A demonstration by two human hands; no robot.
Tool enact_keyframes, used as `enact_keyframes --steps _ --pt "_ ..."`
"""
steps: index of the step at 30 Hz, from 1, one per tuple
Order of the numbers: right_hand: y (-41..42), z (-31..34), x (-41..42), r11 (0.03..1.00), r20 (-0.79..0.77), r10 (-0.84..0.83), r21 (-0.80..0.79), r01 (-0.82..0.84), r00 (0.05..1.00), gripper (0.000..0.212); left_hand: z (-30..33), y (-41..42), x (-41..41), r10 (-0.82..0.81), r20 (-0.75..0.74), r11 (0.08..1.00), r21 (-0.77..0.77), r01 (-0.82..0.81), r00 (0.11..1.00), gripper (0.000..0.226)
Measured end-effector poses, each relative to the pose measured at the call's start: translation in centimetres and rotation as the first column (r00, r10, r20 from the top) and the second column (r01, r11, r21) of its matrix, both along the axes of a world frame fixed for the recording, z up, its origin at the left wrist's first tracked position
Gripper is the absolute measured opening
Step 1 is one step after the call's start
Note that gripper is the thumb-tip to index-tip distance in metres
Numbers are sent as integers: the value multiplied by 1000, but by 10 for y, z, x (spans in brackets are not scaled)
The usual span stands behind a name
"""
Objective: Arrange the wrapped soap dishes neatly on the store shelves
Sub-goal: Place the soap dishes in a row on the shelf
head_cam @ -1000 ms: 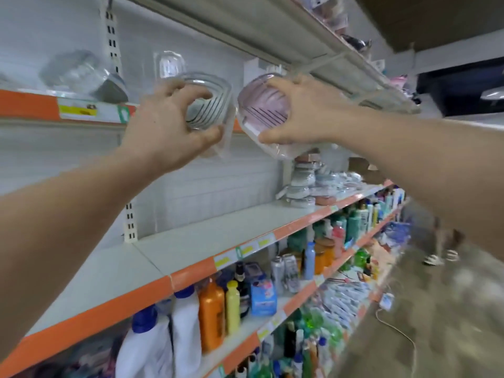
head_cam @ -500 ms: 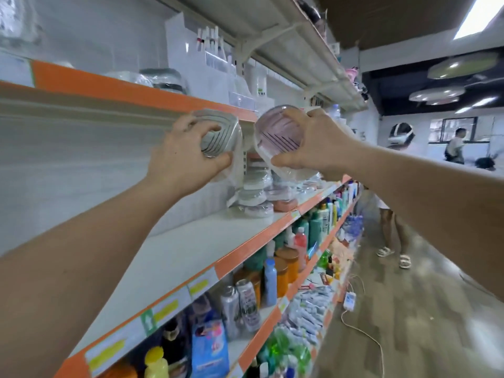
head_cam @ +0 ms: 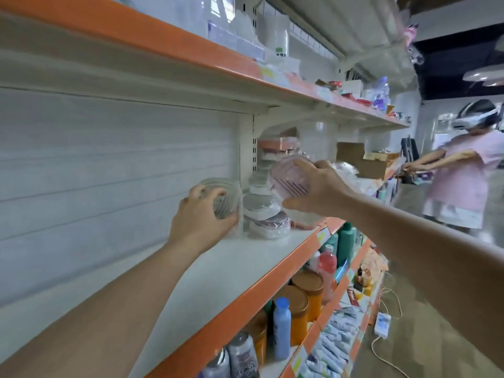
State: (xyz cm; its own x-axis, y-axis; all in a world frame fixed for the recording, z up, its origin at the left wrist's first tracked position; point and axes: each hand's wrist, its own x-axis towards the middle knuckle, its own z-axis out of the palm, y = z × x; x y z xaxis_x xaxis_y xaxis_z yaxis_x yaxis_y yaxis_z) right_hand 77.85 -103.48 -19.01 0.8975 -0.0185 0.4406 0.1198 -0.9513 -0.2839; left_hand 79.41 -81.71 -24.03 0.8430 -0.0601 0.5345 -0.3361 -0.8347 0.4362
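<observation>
My left hand (head_cam: 200,222) grips a clear grey wrapped soap dish (head_cam: 221,199), held upright just above the white middle shelf (head_cam: 218,271), close to the back panel. My right hand (head_cam: 319,190) holds a pink wrapped soap dish (head_cam: 287,180) tilted on edge, above and in front of a pile of wrapped soap dishes (head_cam: 261,214) stacked on the same shelf. The grey dish sits just left of that pile. My fingers hide part of each dish.
Orange-edged shelves run to the right. Bottles and brown-lidded jars (head_cam: 300,309) fill the shelf below. A cardboard box (head_cam: 362,162) stands farther along. A person in pink with a headset (head_cam: 463,173) works at the aisle's end. A power strip (head_cam: 381,324) lies on the floor.
Both hands have come down from the upper shelf level to the middle shelf, carrying the dishes to the stacked pile. The view has swung right along the aisle.
</observation>
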Motion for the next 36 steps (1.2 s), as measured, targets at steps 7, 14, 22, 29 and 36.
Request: enact_keyframes --steps 7,14,22,29,36 --pt "-3 -4 141 966 -14 233 -115 -233 972 88 -41 -54 116 251 -200 964 -35 -263 947 60" --pt "43 -30 228 926 -9 368 -89 -367 930 77 -86 -69 180 379 -408 905 -26 -425 831 61" --pt "85 -69 270 873 -116 397 -258 -414 910 45 -77 -59 195 357 -414 896 -100 -432 837 54" --pt "84 -60 262 784 -216 215 -543 -300 952 72 -62 -48 157 441 -336 897 184 -401 832 57" --pt "91 -33 163 780 -192 415 -428 -456 889 53 -7 -11 53 489 -221 873 129 -471 844 57"
